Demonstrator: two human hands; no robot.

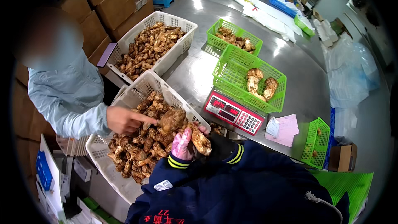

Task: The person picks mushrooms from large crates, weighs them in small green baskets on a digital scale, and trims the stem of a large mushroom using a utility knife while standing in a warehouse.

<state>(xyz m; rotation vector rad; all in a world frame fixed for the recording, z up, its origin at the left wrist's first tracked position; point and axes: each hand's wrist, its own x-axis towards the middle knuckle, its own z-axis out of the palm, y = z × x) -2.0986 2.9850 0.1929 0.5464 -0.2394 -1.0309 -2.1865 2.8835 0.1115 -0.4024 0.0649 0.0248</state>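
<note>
My left hand (182, 145), in a pink patterned glove, grips a large brown mushroom (173, 120) with a thick cap and a pale stem. My right hand (220, 147), in a black glove, is close beside the stem; its fingers are mostly hidden in shadow. Below the held mushroom stands a white plastic crate (105, 174) with many matsutake-like mushrooms (136, 152) in it. A co-worker's bare hand (122, 120) reaches in from the left, its index finger extended to the cap, touching it or nearly so.
A red digital scale (233, 112) bears a green plastic basket (230, 68) with two mushrooms. Another green basket (214, 34) and a second white crate (180, 48), both with mushrooms, stand behind. Paper slips (287, 127) lie right of the scale on the metal table (192, 68).
</note>
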